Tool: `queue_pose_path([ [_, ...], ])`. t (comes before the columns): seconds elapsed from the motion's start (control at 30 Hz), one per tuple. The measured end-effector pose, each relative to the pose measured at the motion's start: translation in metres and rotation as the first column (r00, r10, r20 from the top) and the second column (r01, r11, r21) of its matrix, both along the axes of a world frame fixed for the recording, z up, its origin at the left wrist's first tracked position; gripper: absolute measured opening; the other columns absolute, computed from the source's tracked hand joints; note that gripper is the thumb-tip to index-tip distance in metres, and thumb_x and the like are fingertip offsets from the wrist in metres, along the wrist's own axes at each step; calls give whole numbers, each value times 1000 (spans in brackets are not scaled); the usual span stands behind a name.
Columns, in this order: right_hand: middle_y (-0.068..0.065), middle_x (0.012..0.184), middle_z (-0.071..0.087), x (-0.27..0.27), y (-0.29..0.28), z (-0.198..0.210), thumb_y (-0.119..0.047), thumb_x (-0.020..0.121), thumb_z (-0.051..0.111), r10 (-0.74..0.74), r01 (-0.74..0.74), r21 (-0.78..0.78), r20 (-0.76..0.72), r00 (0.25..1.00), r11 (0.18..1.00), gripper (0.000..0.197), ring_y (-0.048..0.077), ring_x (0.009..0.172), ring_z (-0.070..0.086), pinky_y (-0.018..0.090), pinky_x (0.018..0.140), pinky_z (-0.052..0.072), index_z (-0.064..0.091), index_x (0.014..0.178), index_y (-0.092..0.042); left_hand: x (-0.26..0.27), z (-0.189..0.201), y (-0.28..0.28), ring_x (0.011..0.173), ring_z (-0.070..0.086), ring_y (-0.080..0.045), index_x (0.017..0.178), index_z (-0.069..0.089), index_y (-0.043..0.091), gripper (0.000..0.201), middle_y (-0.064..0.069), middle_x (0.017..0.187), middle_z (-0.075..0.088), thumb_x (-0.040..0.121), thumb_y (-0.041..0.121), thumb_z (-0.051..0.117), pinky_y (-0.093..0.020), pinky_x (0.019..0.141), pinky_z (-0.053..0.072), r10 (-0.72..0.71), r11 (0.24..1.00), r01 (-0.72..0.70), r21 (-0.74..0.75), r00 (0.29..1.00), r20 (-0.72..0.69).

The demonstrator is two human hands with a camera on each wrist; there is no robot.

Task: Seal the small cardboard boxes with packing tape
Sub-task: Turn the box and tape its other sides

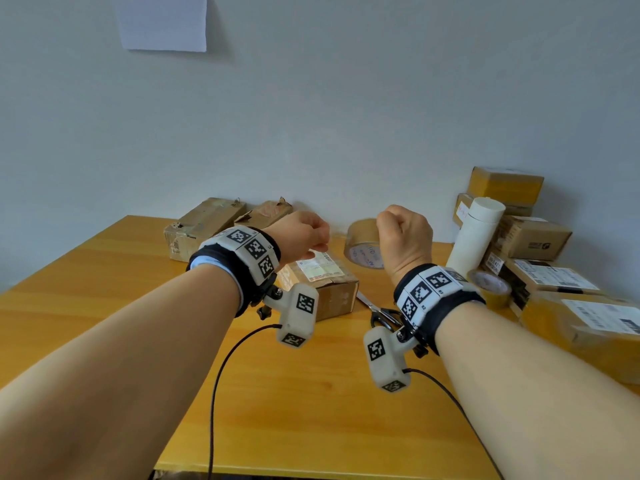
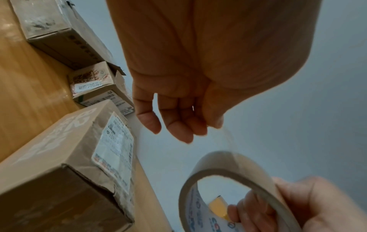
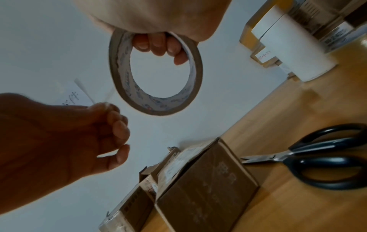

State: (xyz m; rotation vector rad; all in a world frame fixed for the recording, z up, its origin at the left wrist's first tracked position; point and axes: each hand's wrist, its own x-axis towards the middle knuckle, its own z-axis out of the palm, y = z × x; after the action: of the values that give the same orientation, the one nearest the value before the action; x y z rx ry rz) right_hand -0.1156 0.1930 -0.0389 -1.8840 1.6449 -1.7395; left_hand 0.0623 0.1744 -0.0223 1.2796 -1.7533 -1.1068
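My right hand point(image 1: 398, 233) grips a brown packing tape roll point(image 1: 362, 245) in the air, with its fingers point(image 3: 158, 45) hooked through the core. To the left, my left hand point(image 1: 311, 242) pinches the free tape end point(image 2: 219, 125) between thumb and forefinger. A short clear strip point(image 2: 229, 138) runs from there to the roll point(image 2: 234, 169). Below both hands a small cardboard box point(image 1: 323, 289) with a white label sits on the table. Its top looks closed and creased.
Scissors point(image 1: 379, 310) lie right of the box. Worn boxes point(image 1: 204, 223) stand at the back left. At the right are a stack of taped boxes point(image 1: 535, 237), a white cylinder point(image 1: 474, 237) and a second tape roll point(image 1: 490, 287). The yellow table point(image 1: 104, 278) ends at the wall.
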Motion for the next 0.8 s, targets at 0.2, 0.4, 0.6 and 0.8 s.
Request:
queue_pose_path([
  [0.2,-2,53,24,-2,0,-2,-28,78,40,-17,17,-3,-51,999,1000,28,16,54,22,31,51,19,31,56,-14,0,-6,4,80,67,-15,86,53,9,19,-5,87,69,101,-1,46,-27,70,53,-18,994,49,102,958,-287],
  [0.4,-1,53,27,-1,1,-2,-28,80,41,-5,3,-30,-79,997,1000,29,15,54,24,29,48,20,37,58,-10,-3,-4,4,75,66,-23,103,52,7,15,-9,81,66,104,21,47,-36,77,53,140,936,54,348,850,-509],
  [0.6,-3,52,27,-3,4,-5,-27,80,41,-2,1,-19,-98,995,1000,28,14,53,23,30,48,20,32,56,-15,-1,-4,4,71,64,-18,94,62,9,26,-4,75,68,95,34,62,-32,76,53,128,891,107,442,874,-469],
  [0.8,-4,51,26,-4,5,-10,-28,80,42,7,-7,-6,-85,996,1000,30,15,53,24,29,51,21,30,54,-18,-7,-10,2,63,57,-16,82,59,12,16,-2,68,66,97,7,54,-26,62,50,126,973,-22,230,886,-447],
])
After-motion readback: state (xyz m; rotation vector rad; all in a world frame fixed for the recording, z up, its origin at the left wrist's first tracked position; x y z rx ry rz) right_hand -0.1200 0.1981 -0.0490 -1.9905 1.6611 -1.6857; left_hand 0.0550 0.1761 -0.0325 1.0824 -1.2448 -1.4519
